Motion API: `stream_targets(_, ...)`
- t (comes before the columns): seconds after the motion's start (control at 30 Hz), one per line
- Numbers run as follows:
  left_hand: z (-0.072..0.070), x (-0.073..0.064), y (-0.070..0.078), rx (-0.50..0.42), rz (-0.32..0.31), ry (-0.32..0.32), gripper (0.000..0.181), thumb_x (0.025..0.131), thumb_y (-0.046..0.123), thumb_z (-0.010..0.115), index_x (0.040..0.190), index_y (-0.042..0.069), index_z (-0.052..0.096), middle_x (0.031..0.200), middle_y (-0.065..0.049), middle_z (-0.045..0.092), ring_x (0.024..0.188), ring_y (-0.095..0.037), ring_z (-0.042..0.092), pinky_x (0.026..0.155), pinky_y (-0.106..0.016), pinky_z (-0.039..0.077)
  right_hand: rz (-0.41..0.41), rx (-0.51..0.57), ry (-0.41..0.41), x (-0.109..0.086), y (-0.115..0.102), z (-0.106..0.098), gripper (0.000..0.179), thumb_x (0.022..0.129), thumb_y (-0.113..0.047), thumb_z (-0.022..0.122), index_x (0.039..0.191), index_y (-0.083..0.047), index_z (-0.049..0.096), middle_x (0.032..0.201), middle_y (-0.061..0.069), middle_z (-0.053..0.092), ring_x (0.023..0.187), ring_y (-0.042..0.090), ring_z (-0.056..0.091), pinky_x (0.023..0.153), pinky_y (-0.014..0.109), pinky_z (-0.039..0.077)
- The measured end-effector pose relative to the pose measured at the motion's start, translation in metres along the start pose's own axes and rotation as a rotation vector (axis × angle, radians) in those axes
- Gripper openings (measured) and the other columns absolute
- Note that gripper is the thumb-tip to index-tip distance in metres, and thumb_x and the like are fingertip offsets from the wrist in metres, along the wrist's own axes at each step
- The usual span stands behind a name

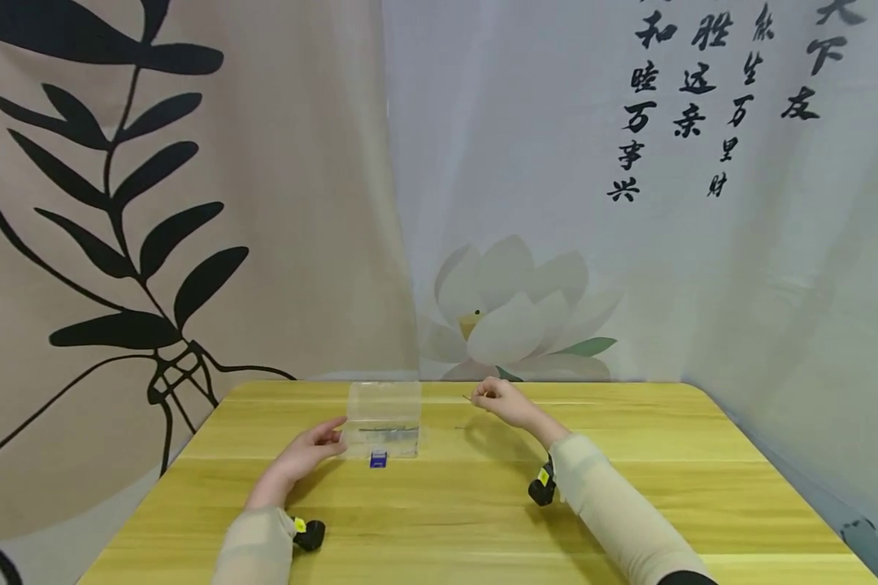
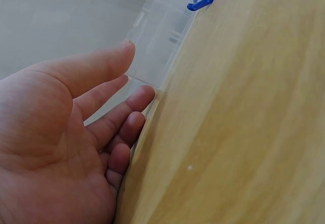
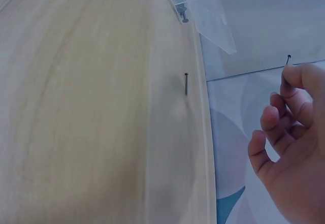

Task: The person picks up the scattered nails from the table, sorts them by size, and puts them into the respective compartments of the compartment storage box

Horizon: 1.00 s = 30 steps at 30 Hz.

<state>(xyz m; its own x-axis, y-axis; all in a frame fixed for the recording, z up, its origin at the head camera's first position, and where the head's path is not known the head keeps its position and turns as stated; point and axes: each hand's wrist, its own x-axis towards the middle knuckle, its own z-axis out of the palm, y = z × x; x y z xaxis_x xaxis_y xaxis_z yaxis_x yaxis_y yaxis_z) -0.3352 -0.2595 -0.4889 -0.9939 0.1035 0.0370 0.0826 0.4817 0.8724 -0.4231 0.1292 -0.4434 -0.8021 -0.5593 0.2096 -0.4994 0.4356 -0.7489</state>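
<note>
A clear plastic box (image 1: 401, 448) stands on the table with its lid (image 1: 384, 400) raised and its blue latch (image 1: 378, 460) at the front. Dark thin nails (image 1: 388, 429) lie inside it; their number is hard to make out. Fingertips of my left hand (image 1: 309, 452) rest against the box's left end, thumb nearer the front, other fingers loosely bent. To the right of the box, my right hand (image 1: 503, 401) pinches a nail (image 3: 288, 60) between thumb and forefinger, raised above the table, head end sticking out. Another nail (image 3: 186, 84) lies on the table between that hand and the box.
The wooden table (image 1: 424, 528) has its far edge just behind the box and my right hand. Beyond it hangs a cloth backdrop (image 1: 322, 203) with printed leaves, a lotus and writing. A black wrist camera (image 1: 310, 535) sits on the left wrist, another (image 1: 541, 486) on the right.
</note>
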Motion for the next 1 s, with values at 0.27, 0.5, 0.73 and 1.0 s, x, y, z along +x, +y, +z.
stream_targets(0.27, 0.003, 0.002, 0.001, -0.001, 0.002, -0.004, 0.057, 0.094, 0.015, 0.065, 0.144, 0.001, 0.043, 0.124, -0.018, 0.056, 0.117, -0.035, 0.049, 0.101, -0.054, 0.035, -0.014, -0.004, -0.019, -0.001, -0.002, 0.002, 0.022, 0.101, -0.017, 0.053, 0.104, 0.002, 0.063, 0.097, 0.007, 0.052, 0.079, 0.019, 0.045, 0.068, 0.035, 0.04)
stream_targets(0.5, 0.001, 0.001, 0.0, -0.011, -0.011, -0.007, 0.056, 0.095, 0.015, 0.064, 0.145, 0.002, 0.043, 0.126, -0.018, 0.055, 0.118, -0.034, 0.048, 0.101, -0.054, 0.035, -0.041, -0.027, -0.017, 0.004, -0.006, 0.005, 0.019, 0.101, -0.016, 0.053, 0.1, 0.0, 0.064, 0.091, 0.008, 0.05, 0.076, 0.019, 0.043, 0.066, 0.033, 0.038)
stream_targets(0.73, 0.001, 0.001, 0.002, -0.012, -0.02, -0.004, 0.056, 0.095, 0.014, 0.064, 0.145, 0.003, 0.043, 0.126, -0.017, 0.055, 0.118, -0.033, 0.048, 0.1, -0.053, 0.036, -0.075, -0.036, 0.014, 0.013, -0.007, 0.015, 0.017, 0.099, -0.015, 0.057, 0.096, -0.001, 0.067, 0.098, 0.005, 0.051, 0.083, 0.018, 0.045, 0.075, 0.033, 0.042)
stream_targets(1.0, 0.002, -0.001, 0.004, -0.006, -0.021, -0.002, 0.056, 0.095, 0.014, 0.064, 0.145, 0.002, 0.043, 0.124, -0.016, 0.056, 0.115, -0.031, 0.049, 0.099, -0.052, 0.037, -0.079, -0.045, -0.007, 0.016, -0.02, 0.03, 0.015, 0.098, -0.011, 0.057, 0.098, 0.0, 0.067, 0.099, 0.004, 0.049, 0.082, 0.017, 0.044, 0.073, 0.032, 0.04)
